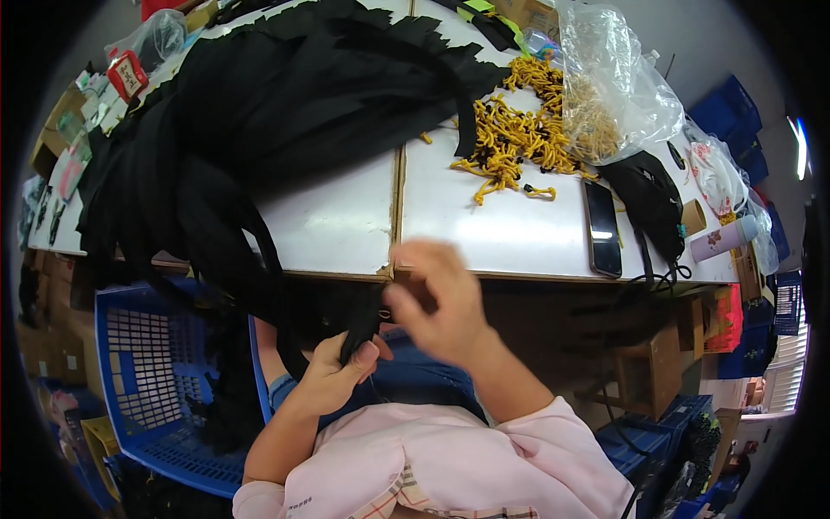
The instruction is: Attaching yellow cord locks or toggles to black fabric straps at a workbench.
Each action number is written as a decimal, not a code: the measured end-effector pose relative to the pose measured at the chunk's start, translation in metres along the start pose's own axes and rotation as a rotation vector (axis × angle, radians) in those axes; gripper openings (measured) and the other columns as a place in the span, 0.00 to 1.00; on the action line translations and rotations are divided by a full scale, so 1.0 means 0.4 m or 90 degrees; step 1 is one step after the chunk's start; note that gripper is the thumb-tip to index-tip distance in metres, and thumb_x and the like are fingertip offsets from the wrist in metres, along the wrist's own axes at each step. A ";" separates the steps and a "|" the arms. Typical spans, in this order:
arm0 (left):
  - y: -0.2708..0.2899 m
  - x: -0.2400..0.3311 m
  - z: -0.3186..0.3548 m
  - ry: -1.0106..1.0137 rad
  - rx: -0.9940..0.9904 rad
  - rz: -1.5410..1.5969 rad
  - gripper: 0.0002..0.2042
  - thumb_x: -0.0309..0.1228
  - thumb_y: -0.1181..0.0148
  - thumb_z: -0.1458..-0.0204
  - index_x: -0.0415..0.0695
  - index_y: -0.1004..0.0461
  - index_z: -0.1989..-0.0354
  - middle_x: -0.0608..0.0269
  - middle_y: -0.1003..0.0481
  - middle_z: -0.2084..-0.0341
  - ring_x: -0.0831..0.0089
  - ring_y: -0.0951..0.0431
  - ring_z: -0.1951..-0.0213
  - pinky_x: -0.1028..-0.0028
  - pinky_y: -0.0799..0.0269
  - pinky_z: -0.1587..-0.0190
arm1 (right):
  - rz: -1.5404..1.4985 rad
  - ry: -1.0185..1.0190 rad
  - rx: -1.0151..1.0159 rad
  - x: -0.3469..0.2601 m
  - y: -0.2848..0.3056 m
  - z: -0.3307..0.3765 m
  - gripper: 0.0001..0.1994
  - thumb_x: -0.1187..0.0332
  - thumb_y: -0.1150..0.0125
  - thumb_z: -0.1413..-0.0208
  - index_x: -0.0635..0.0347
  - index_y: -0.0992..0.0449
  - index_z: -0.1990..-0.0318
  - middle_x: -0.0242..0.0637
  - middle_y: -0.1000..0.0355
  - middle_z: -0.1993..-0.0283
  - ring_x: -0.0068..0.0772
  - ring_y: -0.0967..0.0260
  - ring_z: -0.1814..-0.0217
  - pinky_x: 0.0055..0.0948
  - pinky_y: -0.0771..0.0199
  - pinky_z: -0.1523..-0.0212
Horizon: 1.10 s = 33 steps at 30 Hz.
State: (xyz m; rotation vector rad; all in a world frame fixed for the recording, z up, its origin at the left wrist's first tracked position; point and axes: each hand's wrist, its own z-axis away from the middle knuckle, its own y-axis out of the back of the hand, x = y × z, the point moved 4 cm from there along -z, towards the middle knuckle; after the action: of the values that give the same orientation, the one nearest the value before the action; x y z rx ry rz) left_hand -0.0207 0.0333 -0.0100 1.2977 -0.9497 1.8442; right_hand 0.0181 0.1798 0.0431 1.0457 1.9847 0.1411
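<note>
Hanging off the near edge of the white surface, a narrow black fabric strip runs almost straight down from the big heap of black fabric pieces at the far left corner into the person's lap. The left hand is closed around the strip's lower end, thumb pressed over it. The right hand sits just above and to the right, right at the surface's near edge, blurred (its fingers look curled toward the strip near the seam between the two panels, though I cannot tell whether they pinch it). So the strip's long axis runs near to far, the left hand lower on it, the right closer to the edge.
</note>
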 end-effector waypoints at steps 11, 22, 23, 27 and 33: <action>0.014 -0.012 -0.016 -0.076 0.135 0.193 0.20 0.43 0.52 0.50 0.33 0.31 0.70 0.62 0.33 0.85 0.78 0.34 0.84 0.79 0.35 0.80 | 0.468 -0.132 -0.121 0.179 0.083 -0.034 0.25 0.52 0.49 0.55 0.61 0.35 0.53 0.50 0.43 0.48 0.50 0.50 0.44 0.38 0.49 0.46; -0.011 -0.015 -0.009 0.011 0.082 0.104 0.13 0.36 0.49 0.50 0.36 0.32 0.74 0.64 0.34 0.88 0.82 0.36 0.89 0.82 0.41 0.87 | -0.303 -0.212 -0.118 -0.007 -0.009 0.060 0.03 0.76 0.49 0.53 0.66 0.29 0.74 0.34 0.36 0.82 0.19 0.40 0.83 0.17 0.42 0.82; -0.012 -0.013 -0.009 -0.011 0.094 0.133 0.13 0.35 0.48 0.51 0.36 0.33 0.72 0.64 0.34 0.87 0.82 0.36 0.89 0.82 0.41 0.87 | -0.304 -0.212 -0.117 -0.013 -0.011 0.060 0.03 0.76 0.49 0.53 0.66 0.29 0.74 0.34 0.36 0.82 0.19 0.40 0.83 0.17 0.42 0.82; -0.012 -0.007 -0.013 -0.117 0.151 0.191 0.11 0.33 0.46 0.52 0.36 0.34 0.70 0.64 0.33 0.84 0.82 0.36 0.88 0.83 0.41 0.87 | -0.365 -0.231 -0.197 -0.027 -0.039 0.070 0.04 0.75 0.49 0.52 0.68 0.31 0.74 0.36 0.34 0.80 0.22 0.34 0.80 0.19 0.37 0.80; -0.003 0.001 -0.005 -0.137 0.231 0.174 0.06 0.27 0.44 0.55 0.37 0.29 0.70 0.66 0.33 0.82 0.81 0.34 0.85 0.82 0.37 0.83 | -0.214 -0.096 -0.128 -0.027 -0.048 0.083 0.04 0.76 0.50 0.53 0.66 0.31 0.75 0.36 0.35 0.82 0.22 0.40 0.85 0.20 0.41 0.85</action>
State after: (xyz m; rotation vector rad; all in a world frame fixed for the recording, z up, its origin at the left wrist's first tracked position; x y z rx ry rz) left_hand -0.0204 0.0356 -0.0099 1.6815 -0.9717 2.1949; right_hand 0.0336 0.1505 0.0206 0.5685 1.9325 0.0742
